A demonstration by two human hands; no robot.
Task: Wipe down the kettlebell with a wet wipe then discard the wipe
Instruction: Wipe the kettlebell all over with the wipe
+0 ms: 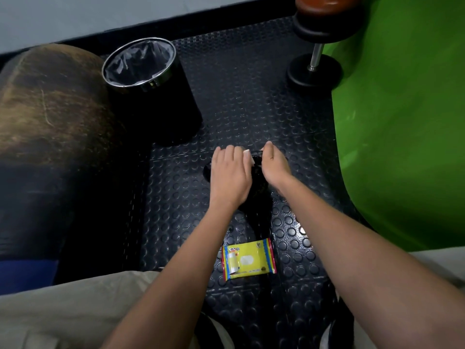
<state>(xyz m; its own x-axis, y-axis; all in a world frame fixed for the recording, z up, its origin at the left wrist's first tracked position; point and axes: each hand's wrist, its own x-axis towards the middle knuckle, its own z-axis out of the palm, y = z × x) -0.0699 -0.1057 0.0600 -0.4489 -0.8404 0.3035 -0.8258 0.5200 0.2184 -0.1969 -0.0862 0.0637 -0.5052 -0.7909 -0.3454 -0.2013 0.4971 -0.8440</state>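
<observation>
A black kettlebell (258,187) stands on the studded rubber floor, mostly hidden under both hands. My left hand (230,173) lies over its left side with fingers curled down, and a small white edge of the wet wipe (249,155) shows at its fingertips. My right hand (273,165) curls over the kettlebell's top right and grips it there. A yellow pack of wet wipes (247,259) lies flat on the floor just in front of the kettlebell, between my forearms.
A black waste bin with a chrome rim (161,83) and a dark liner stands at the back left, open-topped. A large green exercise ball (402,122) fills the right side. A dumbbell (314,69) stands on end at the back right. A big brown padded object (50,109) sits at left.
</observation>
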